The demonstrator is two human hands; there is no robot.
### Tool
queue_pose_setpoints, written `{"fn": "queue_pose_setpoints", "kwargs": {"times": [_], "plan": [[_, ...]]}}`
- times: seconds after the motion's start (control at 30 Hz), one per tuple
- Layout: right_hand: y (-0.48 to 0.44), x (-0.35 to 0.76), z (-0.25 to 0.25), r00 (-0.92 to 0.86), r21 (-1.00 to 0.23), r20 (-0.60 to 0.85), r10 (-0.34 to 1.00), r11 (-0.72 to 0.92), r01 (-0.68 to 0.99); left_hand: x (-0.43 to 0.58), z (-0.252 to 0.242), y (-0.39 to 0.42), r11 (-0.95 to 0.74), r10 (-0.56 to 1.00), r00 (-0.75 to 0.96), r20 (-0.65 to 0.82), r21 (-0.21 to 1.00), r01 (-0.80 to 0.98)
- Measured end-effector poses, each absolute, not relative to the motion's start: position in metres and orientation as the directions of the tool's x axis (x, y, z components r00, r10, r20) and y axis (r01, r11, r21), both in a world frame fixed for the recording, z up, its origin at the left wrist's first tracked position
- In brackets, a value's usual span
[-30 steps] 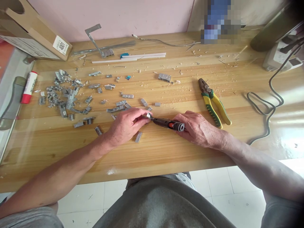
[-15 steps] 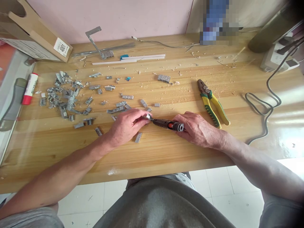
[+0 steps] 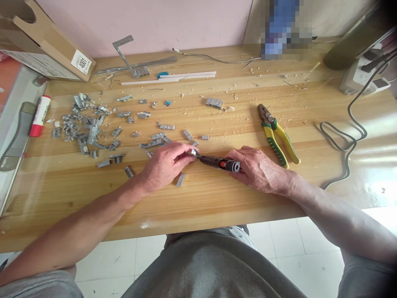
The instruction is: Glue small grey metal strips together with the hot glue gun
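My right hand is wrapped round the dark handle of a utility knife with an orange slider, its blade tip pointing left. My left hand is closed in a pinch on a small grey metal piece right at the blade tip. Both hands rest on the wooden table near its front edge. A single grey metal strip lies just below my left hand.
Several grey metal pieces are scattered at the left. Yellow-green pliers lie to the right of my right hand. A black cable and power strip sit far right, a cardboard box and red-capped marker far left, white strips at the back.
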State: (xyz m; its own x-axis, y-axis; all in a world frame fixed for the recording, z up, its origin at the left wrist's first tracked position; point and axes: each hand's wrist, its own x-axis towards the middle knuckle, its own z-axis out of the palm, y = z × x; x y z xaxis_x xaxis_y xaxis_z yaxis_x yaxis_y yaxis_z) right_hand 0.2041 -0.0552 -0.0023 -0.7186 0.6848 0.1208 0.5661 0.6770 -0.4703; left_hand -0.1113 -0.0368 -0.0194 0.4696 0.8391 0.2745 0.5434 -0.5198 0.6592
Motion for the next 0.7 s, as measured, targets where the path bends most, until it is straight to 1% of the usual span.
{"fn": "queue_pose_setpoints", "kwargs": {"times": [0.17, 0.47, 0.7], "plan": [[-0.0554, 0.2036, -0.0034, -0.717, -0.457, 0.125, 0.686, 0.681, 0.572, -0.1107, -0.0188, -0.0364, -0.533, 0.831, 0.475, 0.29, 0.66, 0.529], [-0.0558, 0.2045, -0.0016, -0.694, -0.444, 0.105, 0.712, 0.658, 0.608, -0.1102, -0.0151, -0.0373, -0.491, 0.851, 0.468, 0.239, 0.68, 0.545], [-0.0561, 0.2043, -0.0011, -0.704, -0.423, 0.097, 0.704, 0.669, 0.611, -0.1105, -0.0173, -0.0361, -0.519, 0.837, 0.474, 0.272, 0.667, 0.534]]}}
